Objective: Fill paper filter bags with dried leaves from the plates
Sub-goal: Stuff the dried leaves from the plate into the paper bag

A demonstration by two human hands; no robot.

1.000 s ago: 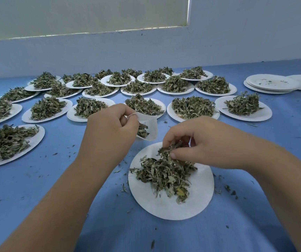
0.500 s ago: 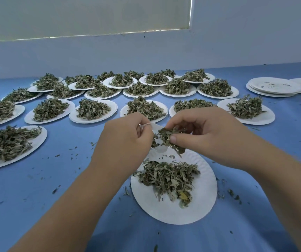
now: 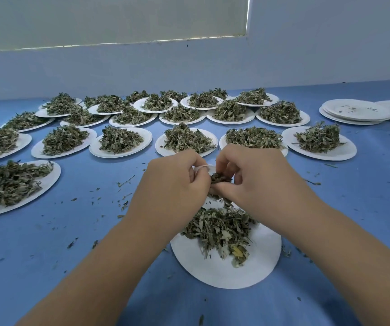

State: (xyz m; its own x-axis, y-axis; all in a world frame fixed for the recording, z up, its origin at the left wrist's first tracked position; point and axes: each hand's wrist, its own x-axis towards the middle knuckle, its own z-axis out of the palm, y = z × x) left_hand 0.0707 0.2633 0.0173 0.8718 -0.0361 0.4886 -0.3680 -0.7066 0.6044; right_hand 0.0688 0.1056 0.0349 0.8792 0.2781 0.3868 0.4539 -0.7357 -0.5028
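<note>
filter bag (image 3: 207, 167): mostly behind left hand (image 3: 172, 184) | far-left plate (image 3: 22, 142): cropped

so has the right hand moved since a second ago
Yes. The right hand has lifted off the leaf pile on the near plate, toward its far rim, bringing leaves to the filter bag.

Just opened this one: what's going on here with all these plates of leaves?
A person is filling a paper filter bag, gripped in the left hand. The right hand pinches a clump of dried leaves at the bag's mouth, above the near plate, which holds a loose pile. More loaded plates sit behind on the blue table; a stack of bare plates lies far right.
</note>
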